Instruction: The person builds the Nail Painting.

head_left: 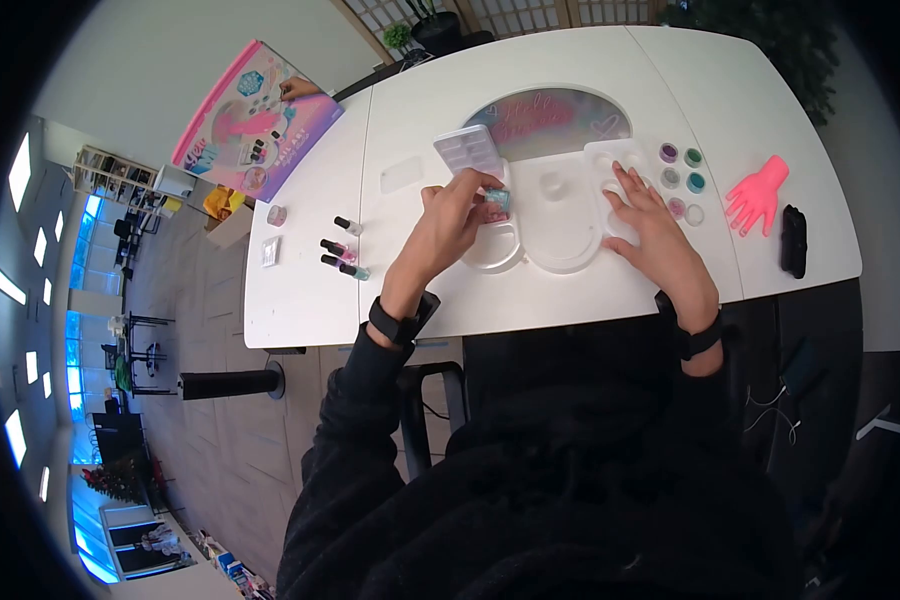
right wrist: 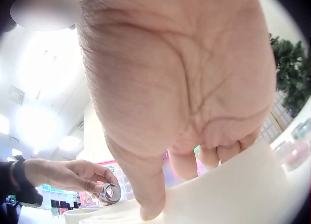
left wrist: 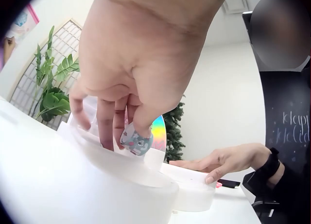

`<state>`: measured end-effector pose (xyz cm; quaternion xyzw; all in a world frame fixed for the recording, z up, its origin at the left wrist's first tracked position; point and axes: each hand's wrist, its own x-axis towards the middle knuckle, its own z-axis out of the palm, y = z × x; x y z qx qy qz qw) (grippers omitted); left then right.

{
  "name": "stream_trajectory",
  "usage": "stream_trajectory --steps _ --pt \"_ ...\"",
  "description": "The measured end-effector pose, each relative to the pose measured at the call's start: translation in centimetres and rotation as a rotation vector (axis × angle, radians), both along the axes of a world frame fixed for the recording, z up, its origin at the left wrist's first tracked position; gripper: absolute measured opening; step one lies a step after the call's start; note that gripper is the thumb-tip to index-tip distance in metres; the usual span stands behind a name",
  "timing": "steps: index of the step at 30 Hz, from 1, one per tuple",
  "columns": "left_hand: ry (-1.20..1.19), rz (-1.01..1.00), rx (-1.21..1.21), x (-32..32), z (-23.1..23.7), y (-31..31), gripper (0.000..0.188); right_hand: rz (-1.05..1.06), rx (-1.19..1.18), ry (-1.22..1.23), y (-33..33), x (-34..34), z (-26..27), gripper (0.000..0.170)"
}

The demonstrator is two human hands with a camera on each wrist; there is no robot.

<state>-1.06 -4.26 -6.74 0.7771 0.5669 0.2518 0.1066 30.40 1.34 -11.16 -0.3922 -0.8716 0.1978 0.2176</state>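
Observation:
My left hand [head_left: 446, 222] pinches a small roll printed in teal and white [left wrist: 137, 140] between thumb and fingers. Its hollow centre faces the right wrist view. The roll is held over the left part of a white plastic organizer [head_left: 562, 262] with rounded compartments. Fingers spread, my right hand [head_left: 660, 238] rests on the organizer's right section, covering part of it. Behind the left hand, a clear compartment case [head_left: 470, 150] stands with its lid raised. A shiny arched panel with pink lettering [head_left: 550, 110] rises at the organizer's back.
Several small glitter pots [head_left: 695, 182], a pink model hand [head_left: 760, 195] and a black case [head_left: 793, 242] lie to the right. Several nail polish bottles [head_left: 336, 250] stand at the left, near a small clear packet [head_left: 270, 251]. A colourful box [head_left: 240, 130] occupies the far left corner.

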Motion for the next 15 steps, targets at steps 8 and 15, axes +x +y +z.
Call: stream_trajectory --steps 8,15 --pt "-0.137 0.081 0.145 0.6 -2.3 0.5 0.027 -0.008 -0.012 -0.005 -0.1 0.0 0.1 0.064" --pt "0.042 0.133 0.143 1.4 -2.0 0.1 0.022 0.007 0.005 -0.002 0.0 0.0 0.1 0.063"
